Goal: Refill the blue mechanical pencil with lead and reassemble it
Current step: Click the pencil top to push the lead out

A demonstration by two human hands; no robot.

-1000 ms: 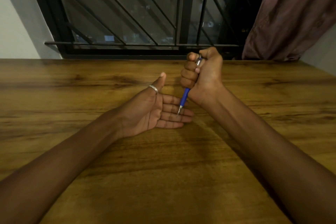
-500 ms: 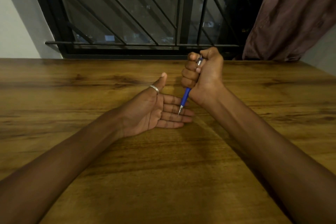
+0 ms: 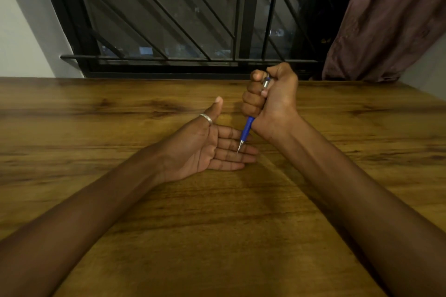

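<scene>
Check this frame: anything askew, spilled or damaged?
Nothing stands out. The right hand grips the blue mechanical pencil in a fist, tip down over the open left hand, which lies palm-up on the wooden table. No loose lead is visible.

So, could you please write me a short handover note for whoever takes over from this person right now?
Right hand: grips the blue mechanical pencil in a fist, tip down, its silver upper end showing in the fist.
Left hand: open, palm up, resting on the wooden table. The pencil tip is at its fingers; contact is unclear.
Done: the pencil looks assembled, with its tip and upper end in place.
Left: the tip is too small to show any lead, so I cannot tell whether it is refilled. Probably click it to check that lead feeds.
</scene>
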